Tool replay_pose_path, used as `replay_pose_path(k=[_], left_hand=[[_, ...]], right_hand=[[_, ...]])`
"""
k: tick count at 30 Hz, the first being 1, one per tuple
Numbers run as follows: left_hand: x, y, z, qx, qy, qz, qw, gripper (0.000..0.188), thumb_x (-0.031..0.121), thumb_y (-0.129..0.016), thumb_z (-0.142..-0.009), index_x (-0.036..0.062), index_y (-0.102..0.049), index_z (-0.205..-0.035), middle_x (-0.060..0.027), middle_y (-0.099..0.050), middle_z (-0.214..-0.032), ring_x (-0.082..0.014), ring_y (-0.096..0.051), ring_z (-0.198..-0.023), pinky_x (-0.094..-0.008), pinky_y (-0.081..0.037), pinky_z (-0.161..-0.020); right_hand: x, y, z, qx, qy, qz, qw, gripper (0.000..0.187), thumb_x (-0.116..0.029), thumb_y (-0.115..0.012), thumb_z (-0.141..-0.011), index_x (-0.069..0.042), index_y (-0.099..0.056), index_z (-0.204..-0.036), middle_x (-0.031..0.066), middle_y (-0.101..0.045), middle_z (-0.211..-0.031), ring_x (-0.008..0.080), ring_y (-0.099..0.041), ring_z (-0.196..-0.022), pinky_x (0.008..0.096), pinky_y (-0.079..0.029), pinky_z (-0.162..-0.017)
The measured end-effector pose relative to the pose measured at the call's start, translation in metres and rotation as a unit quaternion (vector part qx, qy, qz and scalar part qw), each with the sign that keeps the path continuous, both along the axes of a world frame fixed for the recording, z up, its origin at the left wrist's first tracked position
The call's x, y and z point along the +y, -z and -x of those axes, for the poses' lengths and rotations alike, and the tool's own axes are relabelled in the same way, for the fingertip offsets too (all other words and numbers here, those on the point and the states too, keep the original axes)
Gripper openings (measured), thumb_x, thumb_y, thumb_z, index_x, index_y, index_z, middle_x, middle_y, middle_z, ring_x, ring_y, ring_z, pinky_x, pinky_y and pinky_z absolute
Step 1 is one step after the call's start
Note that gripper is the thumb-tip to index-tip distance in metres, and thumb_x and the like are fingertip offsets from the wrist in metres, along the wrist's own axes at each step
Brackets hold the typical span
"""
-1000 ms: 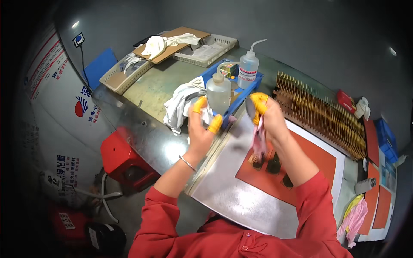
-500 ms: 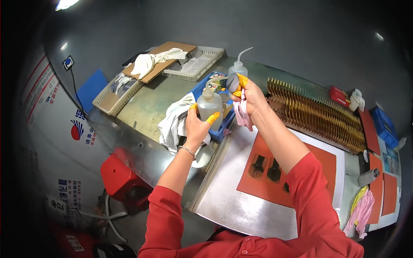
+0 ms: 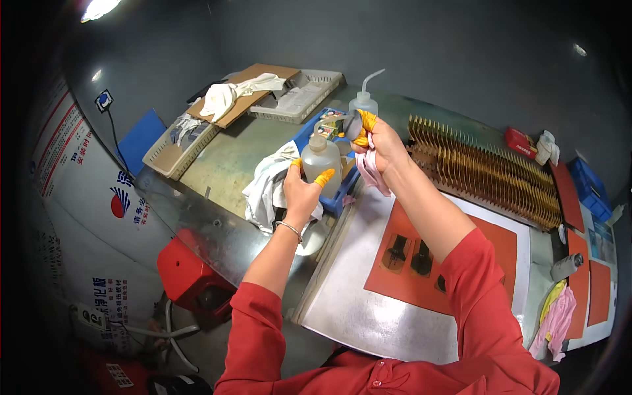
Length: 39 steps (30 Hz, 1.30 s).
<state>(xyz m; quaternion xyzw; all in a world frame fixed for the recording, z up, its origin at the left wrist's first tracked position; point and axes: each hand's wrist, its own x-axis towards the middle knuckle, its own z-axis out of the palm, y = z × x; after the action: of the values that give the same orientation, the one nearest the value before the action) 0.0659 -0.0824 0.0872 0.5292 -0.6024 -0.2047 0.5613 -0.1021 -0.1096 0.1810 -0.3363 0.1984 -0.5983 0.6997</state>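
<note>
My left hand, with yellow finger cots on the fingertips, is closed around a translucent wash bottle. The bottle stands nearly upright, and its bent spout reaches right toward a dark grey, flat rounded piece. That piece is pinched by my right hand, which also wears yellow finger cots. A pink cloth hangs from the same hand, below the palm. White cloths are bunched just left of the bottle. Behind the hands lies a blue tray with small items in it.
A second wash bottle stands farther back. To the right is a long slotted rack of upright thin plates. An orange-red mat bearing dark pieces lies in front. Baskets and a cardboard sheet occupy the back left.
Both hands stay in almost the same place with the same holds. The grey piece in my right hand has turned slightly, and the pink cloth hangs a little differently.
</note>
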Motion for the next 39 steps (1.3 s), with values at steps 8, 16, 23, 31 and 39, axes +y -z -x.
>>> replay_pose_path(k=[8, 16, 23, 31, 39], left_hand=[[0.017, 0.017, 0.008, -0.068, -0.026, 0.165, 0.984, 0.069, 0.032, -0.079, -0.066, -0.0032, -0.047, -0.116, -0.019, -0.051, -0.11, -0.0339, -0.048, -0.105, -0.039, -0.038, -0.09], [0.096, 0.038, 0.069, -0.278, 0.399, 0.099, 0.868, 0.081, 0.036, -0.078, -0.062, 0.0018, -0.042, -0.127, -0.0153, -0.044, -0.127, -0.0323, -0.038, -0.121, -0.04, -0.029, -0.101], [0.068, 0.055, 0.09, -0.283, 0.459, 0.01, 0.842, 0.036, 0.013, -0.054, -0.086, 0.0009, -0.047, -0.12, -0.0148, -0.051, -0.114, -0.0307, -0.045, -0.107, -0.0358, -0.038, -0.092], [0.047, 0.072, 0.073, -0.126, 0.323, -0.003, 0.938, 0.032, -0.002, -0.047, -0.085, 0.0001, -0.051, -0.117, -0.0104, -0.057, -0.106, -0.0185, -0.055, -0.097, -0.0285, -0.042, -0.087], [0.035, 0.082, 0.053, -0.099, 0.294, -0.006, 0.951, 0.034, -0.008, -0.046, -0.08, 0.0002, -0.056, -0.112, -0.009, -0.062, -0.091, -0.0167, -0.059, -0.081, -0.0247, -0.045, -0.073]], right_hand=[[0.022, 0.003, 0.037, 0.022, 0.009, -0.018, 1.0, 0.019, -0.018, -0.047, -0.091, -0.009, -0.052, -0.075, -0.0016, -0.042, -0.058, 0.0087, -0.033, -0.045, 0.0232, -0.026, -0.04], [0.132, 0.032, 0.126, 0.391, 0.106, -0.036, 0.914, 0.014, -0.017, -0.05, -0.091, -0.006, -0.056, -0.094, -0.005, -0.048, -0.066, 0.0022, -0.037, -0.049, 0.0175, -0.029, -0.044], [0.183, 0.108, 0.144, 0.545, 0.076, -0.004, 0.835, 0.013, -0.013, -0.054, -0.087, -0.002, -0.06, -0.089, 0.0021, -0.054, -0.067, 0.0068, -0.046, -0.054, 0.0225, -0.039, -0.048], [0.189, 0.128, 0.093, 0.71, 0.069, 0.036, 0.7, 0.018, -0.016, -0.06, -0.081, 0.001, -0.06, -0.084, 0.0191, -0.063, -0.077, 0.0325, -0.061, -0.071, 0.0396, -0.047, -0.063], [0.186, 0.15, 0.074, 0.776, 0.149, 0.116, 0.602, 0.013, -0.014, -0.063, -0.077, -0.001, -0.063, -0.078, 0.0166, -0.061, -0.074, 0.0332, -0.06, -0.065, 0.0429, -0.046, -0.059]])
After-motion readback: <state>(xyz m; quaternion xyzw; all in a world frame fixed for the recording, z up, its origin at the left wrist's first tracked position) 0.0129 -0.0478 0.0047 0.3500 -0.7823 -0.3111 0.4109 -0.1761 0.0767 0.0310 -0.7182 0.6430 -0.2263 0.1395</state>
